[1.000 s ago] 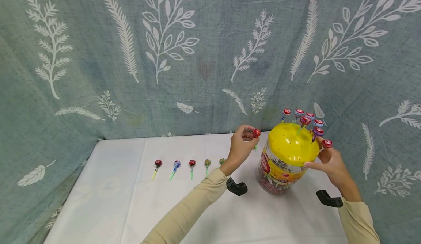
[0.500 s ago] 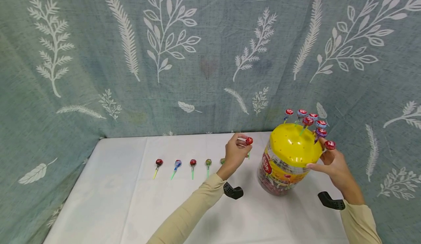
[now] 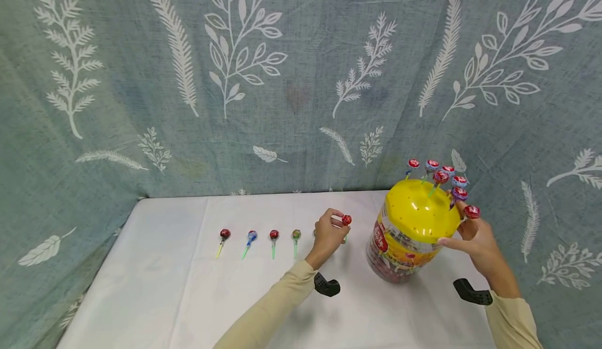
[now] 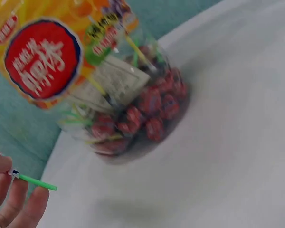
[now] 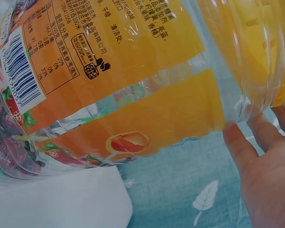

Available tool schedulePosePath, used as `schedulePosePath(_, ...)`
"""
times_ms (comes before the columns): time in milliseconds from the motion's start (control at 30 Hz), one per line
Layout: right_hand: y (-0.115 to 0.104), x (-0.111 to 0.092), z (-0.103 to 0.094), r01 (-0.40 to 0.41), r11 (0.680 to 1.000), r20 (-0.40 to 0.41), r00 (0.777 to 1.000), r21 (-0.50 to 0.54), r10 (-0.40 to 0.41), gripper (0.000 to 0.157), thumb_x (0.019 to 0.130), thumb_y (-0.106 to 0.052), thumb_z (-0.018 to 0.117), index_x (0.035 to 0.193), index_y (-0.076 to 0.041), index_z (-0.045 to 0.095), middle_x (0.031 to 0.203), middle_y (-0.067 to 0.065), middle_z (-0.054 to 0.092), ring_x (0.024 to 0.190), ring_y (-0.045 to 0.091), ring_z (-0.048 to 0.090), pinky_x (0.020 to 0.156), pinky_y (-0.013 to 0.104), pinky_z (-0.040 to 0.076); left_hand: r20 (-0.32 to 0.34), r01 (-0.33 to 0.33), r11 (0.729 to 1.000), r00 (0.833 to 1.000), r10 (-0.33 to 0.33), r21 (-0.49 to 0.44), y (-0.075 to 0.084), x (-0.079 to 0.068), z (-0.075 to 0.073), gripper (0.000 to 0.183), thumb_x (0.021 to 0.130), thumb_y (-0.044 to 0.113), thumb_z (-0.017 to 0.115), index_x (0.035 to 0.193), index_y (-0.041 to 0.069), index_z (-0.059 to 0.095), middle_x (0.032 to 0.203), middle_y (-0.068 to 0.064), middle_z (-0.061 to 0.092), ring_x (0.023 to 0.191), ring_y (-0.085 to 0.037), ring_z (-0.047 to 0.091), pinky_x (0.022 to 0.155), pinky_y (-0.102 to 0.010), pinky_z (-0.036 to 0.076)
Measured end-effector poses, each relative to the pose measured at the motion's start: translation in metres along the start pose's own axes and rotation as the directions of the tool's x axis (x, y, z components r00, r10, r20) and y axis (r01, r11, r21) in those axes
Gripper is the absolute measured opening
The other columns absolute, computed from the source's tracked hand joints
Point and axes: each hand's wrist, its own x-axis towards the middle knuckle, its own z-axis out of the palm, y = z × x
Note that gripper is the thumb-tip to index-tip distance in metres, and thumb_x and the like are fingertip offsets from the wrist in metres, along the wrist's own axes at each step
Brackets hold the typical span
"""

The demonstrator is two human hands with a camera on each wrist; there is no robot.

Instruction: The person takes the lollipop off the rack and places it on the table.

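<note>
Head view, from the left: four wrapped lollipops lie in plain sight, spaced apart in a row on the white cloth-covered bench [image 3: 122, 297]: a dark red one on a yellow stick [image 3: 225, 233], a blue one on a green stick [image 3: 252, 235], a dark red one on a green stick [image 3: 274, 234] and a greenish one on a green stick [image 3: 296, 233]. Next comes my left hand [image 3: 327, 234], pinching a round red lollipop [image 3: 346, 220] on its bright green stick [image 4: 38, 183]. Over the past second I have brought it down and leftward from beside the lid, so it is now well apart from the lid and low near the row; I judge I am partway through carrying it. Whether the stick touches the cloth, I cannot tell. Further right, the big clear plastic jar with an orange-yellow label [image 3: 400, 249] has barely shifted, and a cluster of wrapped lollipops [image 3: 440, 176] stands in its shiny yellow perforated lid [image 3: 414, 210]. Rightmost, my right hand [image 3: 479, 242] grips the jar around its upper edge, thumb in front, which I take as steadying it.
</note>
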Motion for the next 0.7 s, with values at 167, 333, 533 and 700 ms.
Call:
schedulePosePath(167,0.001,0.001,0.0,0.005,1.0,-0.008,1.0,-0.02,-0.005,0.089,0.075,0.018,0.065,0.15,-0.006,0.023,0.152,-0.001,0.029,0.125,0.001,0.039,0.097,0.008,0.034,-0.004,0.034,0.999,0.999,-0.033,0.021,-0.015,0.0,0.002,0.028,0.077,-0.002,0.072,0.1,0.004,0.059,0.072,-0.005,0.064,0.043,-0.015,0.059,0.04,-0.025,0.05)
schedulePosePath(333,0.0,0.0,0.0,0.008,1.0,-0.009,1.0,-0.009,-0.008,0.089,0.075,0.019,0.065,0.15,-0.004,0.023,0.153,0.0,0.028,0.128,0.001,0.036,0.099,0.009,0.032,-0.004,0.055,0.998,0.998,-0.055,0.039,-0.024,-0.001,0.001,0.03,0.076,-0.004,0.072,0.101,0.003,0.058,0.069,-0.006,0.063,0.039,-0.011,0.055,0.039,-0.025,0.049)
schedulePosePath(533,-0.002,0.001,0.002,0.016,1.0,-0.015,1.0,0.0,-0.016,0.089,0.074,0.019,0.065,0.149,-0.005,0.024,0.151,0.001,0.031,0.129,0.004,0.036,0.099,0.01,0.032,-0.013,0.082,0.994,0.997,-0.081,0.073,-0.031,0.0,0.002,0.031,0.075,-0.005,0.073,0.101,0.002,0.057,0.068,-0.006,0.061,0.039,-0.013,0.056,0.039,-0.024,0.049)
schedulePosePath(700,-0.001,0.003,0.002,0.018,0.999,-0.014,1.0,0.028,-0.018,0.088,0.073,0.02,0.065,0.148,-0.004,0.026,0.149,0.001,0.033,0.128,0.005,0.037,0.099,0.01,0.033,-0.017,0.106,0.99,0.994,-0.105,0.096,-0.036,0.0,0.004,0.031,0.076,-0.004,0.073,0.102,0.002,0.057,0.069,-0.006,0.06,0.04,-0.014,0.056,0.04,-0.024,0.048)
